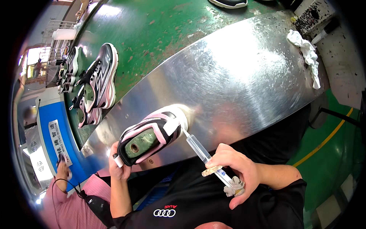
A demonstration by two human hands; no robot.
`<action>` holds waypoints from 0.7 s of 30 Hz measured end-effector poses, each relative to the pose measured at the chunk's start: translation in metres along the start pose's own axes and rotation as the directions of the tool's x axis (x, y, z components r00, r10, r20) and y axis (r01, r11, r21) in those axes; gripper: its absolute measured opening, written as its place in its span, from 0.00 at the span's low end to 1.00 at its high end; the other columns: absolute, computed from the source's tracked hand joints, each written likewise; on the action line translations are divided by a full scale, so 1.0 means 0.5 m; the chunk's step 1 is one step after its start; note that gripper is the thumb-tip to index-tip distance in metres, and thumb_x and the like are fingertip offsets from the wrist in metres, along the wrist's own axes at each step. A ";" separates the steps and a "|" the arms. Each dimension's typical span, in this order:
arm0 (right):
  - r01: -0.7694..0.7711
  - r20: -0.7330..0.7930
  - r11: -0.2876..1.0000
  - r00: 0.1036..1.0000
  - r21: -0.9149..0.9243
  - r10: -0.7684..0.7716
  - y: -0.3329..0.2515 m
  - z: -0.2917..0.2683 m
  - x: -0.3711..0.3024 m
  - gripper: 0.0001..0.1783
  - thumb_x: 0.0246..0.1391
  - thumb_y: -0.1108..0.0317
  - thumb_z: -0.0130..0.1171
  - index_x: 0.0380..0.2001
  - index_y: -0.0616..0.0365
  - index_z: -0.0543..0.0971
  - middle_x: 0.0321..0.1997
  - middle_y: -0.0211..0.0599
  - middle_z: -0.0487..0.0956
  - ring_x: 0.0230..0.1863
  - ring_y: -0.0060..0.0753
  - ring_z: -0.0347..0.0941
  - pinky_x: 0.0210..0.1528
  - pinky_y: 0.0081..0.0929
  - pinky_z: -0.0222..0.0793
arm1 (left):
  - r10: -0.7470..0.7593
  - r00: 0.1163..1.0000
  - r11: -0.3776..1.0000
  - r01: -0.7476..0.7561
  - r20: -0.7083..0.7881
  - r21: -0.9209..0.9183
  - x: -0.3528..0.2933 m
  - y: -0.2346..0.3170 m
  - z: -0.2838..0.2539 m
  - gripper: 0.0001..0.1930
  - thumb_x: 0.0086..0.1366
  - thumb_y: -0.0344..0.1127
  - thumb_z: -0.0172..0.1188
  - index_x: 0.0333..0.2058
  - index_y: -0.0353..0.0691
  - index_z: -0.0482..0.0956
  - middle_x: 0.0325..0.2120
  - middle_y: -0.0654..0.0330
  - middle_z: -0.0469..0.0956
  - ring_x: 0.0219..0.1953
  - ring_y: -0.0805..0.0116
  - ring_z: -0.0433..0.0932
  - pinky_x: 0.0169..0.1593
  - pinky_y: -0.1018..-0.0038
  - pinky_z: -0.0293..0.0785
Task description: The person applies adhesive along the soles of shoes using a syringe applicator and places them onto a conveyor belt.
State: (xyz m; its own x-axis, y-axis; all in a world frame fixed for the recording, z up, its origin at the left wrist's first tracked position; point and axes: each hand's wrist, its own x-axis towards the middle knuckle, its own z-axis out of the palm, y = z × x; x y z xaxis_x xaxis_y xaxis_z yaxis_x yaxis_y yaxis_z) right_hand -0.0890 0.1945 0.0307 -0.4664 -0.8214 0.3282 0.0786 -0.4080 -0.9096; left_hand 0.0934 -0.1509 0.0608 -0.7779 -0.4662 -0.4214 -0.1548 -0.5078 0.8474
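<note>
My left hand [119, 164] is closed around the heel of a pink, black and white sneaker [154, 119], which is held over the near edge of the metal plate. A green shoe last [142, 143] with a round hole fills the sneaker's opening, and a white tongue flap stands at its front. In my right hand [244, 166] is a clear syringe [198, 148]. Its narrow tip meets or nearly meets the sneaker's side near the front; contact is hard to tell. Pale, crusty material covers the syringe's finger flange and its plunger end.
The shiny metal plate [183, 89] borders a worn green surface [152, 36]. Several similar sneakers [100, 76] stand there at the left. Crumpled white tissue [307, 53] lies at the plate's right end. A person in pink [82, 202] works beside a blue machine [57, 126].
</note>
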 end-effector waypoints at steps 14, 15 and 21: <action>-0.032 0.009 0.998 0.999 -0.048 0.033 -0.014 0.031 -0.003 0.49 0.30 0.49 0.74 0.54 0.62 0.66 0.51 0.40 0.71 0.42 0.37 0.64 0.47 0.31 0.59 | -0.192 0.981 0.978 0.192 0.005 -0.077 -0.091 -0.032 0.035 0.32 0.51 0.27 0.64 0.55 0.27 0.60 0.50 0.49 0.70 0.52 0.59 0.72 0.57 0.66 0.69; -0.033 0.011 0.998 0.999 -0.052 0.034 -0.015 0.033 -0.002 0.49 0.30 0.49 0.74 0.54 0.62 0.66 0.51 0.40 0.71 0.42 0.37 0.64 0.47 0.31 0.59 | -0.214 0.977 0.972 0.213 0.001 -0.101 -0.093 -0.035 0.042 0.34 0.51 0.26 0.64 0.55 0.26 0.59 0.51 0.48 0.70 0.52 0.58 0.72 0.57 0.64 0.69; -0.031 -0.009 0.996 0.999 -0.079 0.031 -0.030 0.045 0.001 0.49 0.30 0.48 0.74 0.54 0.63 0.65 0.51 0.40 0.72 0.41 0.37 0.65 0.46 0.30 0.59 | -0.273 0.953 0.928 0.296 0.127 -0.227 -0.120 -0.063 0.080 0.39 0.46 0.25 0.64 0.58 0.27 0.56 0.53 0.45 0.68 0.54 0.54 0.70 0.59 0.60 0.65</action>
State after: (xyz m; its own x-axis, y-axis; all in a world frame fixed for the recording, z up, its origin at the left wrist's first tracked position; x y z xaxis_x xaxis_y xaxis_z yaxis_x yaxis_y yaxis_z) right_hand -0.0707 0.1915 0.0502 -0.4717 -0.8299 0.2979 0.0235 -0.3495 -0.9366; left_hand 0.1207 -0.0778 0.0724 -0.7769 -0.2132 -0.5924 -0.2359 -0.7738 0.5879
